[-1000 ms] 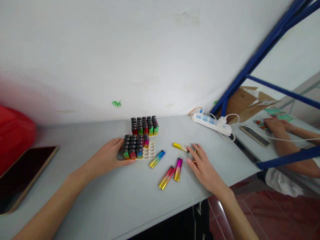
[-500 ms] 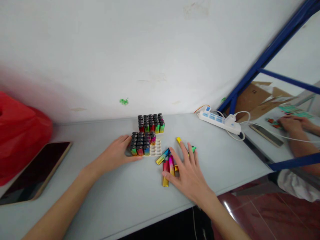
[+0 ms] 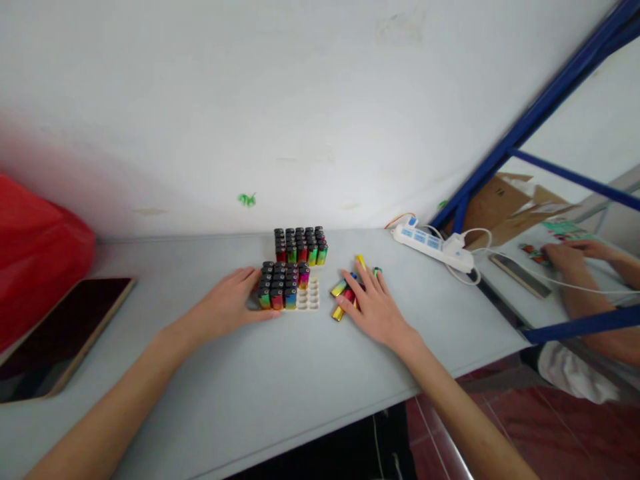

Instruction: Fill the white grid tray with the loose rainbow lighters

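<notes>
Upright lighters with black tops fill the left part of a white tray; its right part shows bare slots. My left hand rests against the tray's left side, thumb along the front and fingers behind, apart from the thumb. Behind it stands a second block of upright lighters. Right of the tray, my right hand lies with spread fingers over several loose shiny lighters in yellow, red, blue and green, partly hidden beneath it.
A phone and a red bag lie at the left. At the back right is a white power strip with cables. Beyond a blue metal frame, another person's hands work near cardboard boxes.
My right hand has moved away from me and pushed the loose lighters together toward the wall. My left hand stays at the tray. The view has shifted slightly.
</notes>
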